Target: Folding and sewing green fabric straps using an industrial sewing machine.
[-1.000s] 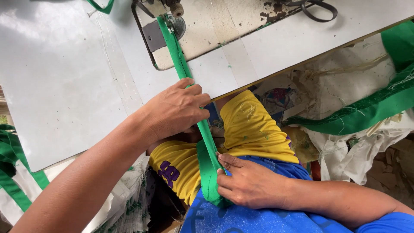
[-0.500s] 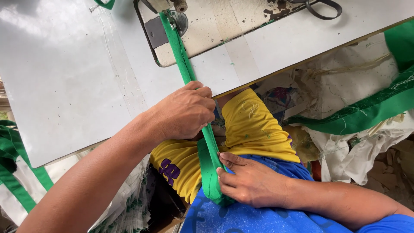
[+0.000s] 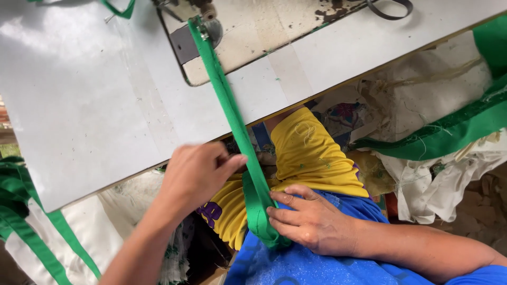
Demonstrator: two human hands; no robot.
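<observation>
Leftmost, our left hand (image 3: 195, 177) pinches the green strap (image 3: 232, 113) (fingers closed on its edge) just below the white table (image 3: 79, 105). Rightward, the strap runs from the sewing machine (image 3: 253, 26) to our lap, where our right hand (image 3: 309, 221) presses its folded end.

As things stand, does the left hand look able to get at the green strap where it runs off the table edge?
Probably yes: the left hand already touches the green strap just below the table edge, and nothing lies between them.
</observation>
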